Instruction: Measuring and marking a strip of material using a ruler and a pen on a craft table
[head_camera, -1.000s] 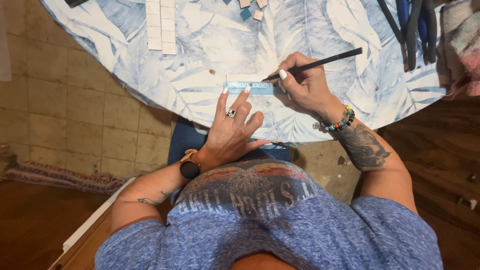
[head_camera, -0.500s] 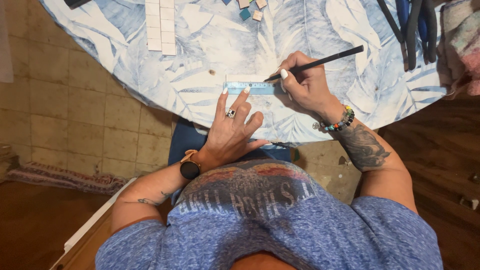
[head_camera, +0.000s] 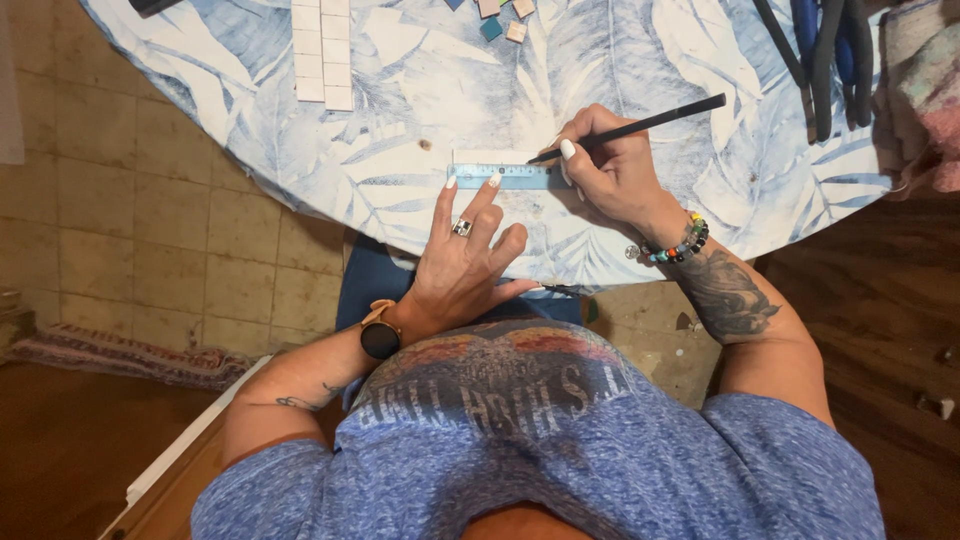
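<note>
A: What was the left hand (head_camera: 462, 262) doing on the table?

B: It lay open, palm down, on the round table (head_camera: 420, 120) with the blue and white leaf-print cover. 2 fingertips (head_camera: 451, 184) pressed on the small light-blue ruler (head_camera: 500, 176), which lay flat near the table's near edge. It gripped nothing; it only pinned the ruler in place. A ring sat on 1 finger and a dark round watch (head_camera: 380, 340) on the wrist.

A: And the right hand (head_camera: 612, 172)?

B: It was closed around a thin black pencil (head_camera: 630, 128), fingers pinched low on the shaft. The tip met the right end of the ruler, and the pencil slanted up and to the right. A beaded bracelet (head_camera: 680, 244) circled that wrist, with a tattoo on the forearm below it.

A: What lay under the ruler?

B: A pale strip showed just above its upper edge, but I could not tell what it was.

A: What else was on the table?

B: A strip of white square tiles (head_camera: 322, 50) in 2 columns lay at the far left, well apart from the hands. A few loose small tiles (head_camera: 500, 18), tan and teal, sat at the top edge. Dark-handled pliers (head_camera: 830, 60) lay at the far right, beside a bundle of cloth (head_camera: 925, 90).
</note>
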